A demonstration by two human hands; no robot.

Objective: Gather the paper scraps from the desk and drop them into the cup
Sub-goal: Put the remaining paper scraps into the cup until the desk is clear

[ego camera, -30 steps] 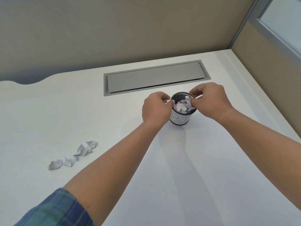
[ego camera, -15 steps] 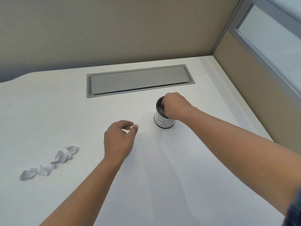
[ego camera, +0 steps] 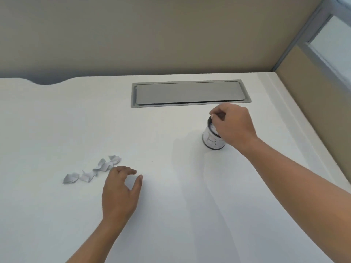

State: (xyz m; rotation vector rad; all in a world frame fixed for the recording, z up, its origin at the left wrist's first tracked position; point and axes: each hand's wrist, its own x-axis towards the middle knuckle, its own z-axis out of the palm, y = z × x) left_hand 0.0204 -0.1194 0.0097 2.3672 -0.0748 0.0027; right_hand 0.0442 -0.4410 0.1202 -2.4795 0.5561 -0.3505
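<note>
A small white cup (ego camera: pixel 211 142) with a dark rim and drawn lines stands on the white desk (ego camera: pixel 180 215), right of centre. My right hand (ego camera: pixel 233 126) lies over its mouth, with curled fingers and thumb on the rim; the cup's inside is mostly hidden. A row of several crumpled grey-white paper scraps (ego camera: pixel 91 172) lies on the desk at the left. My left hand (ego camera: pixel 119 192) hovers just right of the scraps, fingers loosely spread and holding nothing, fingertips close to the nearest scrap.
A grey metal cable flap (ego camera: pixel 190 93) is set into the desk behind the cup. Beige partition walls (ego camera: pixel 152 35) close off the back and right sides. The desk's back edge has a curved cut-out (ego camera: pixel 47 82) at the far left.
My left hand left the cup and moved left and toward me, ending beside the scraps. My right hand stayed on top of the cup. The view swung left.
</note>
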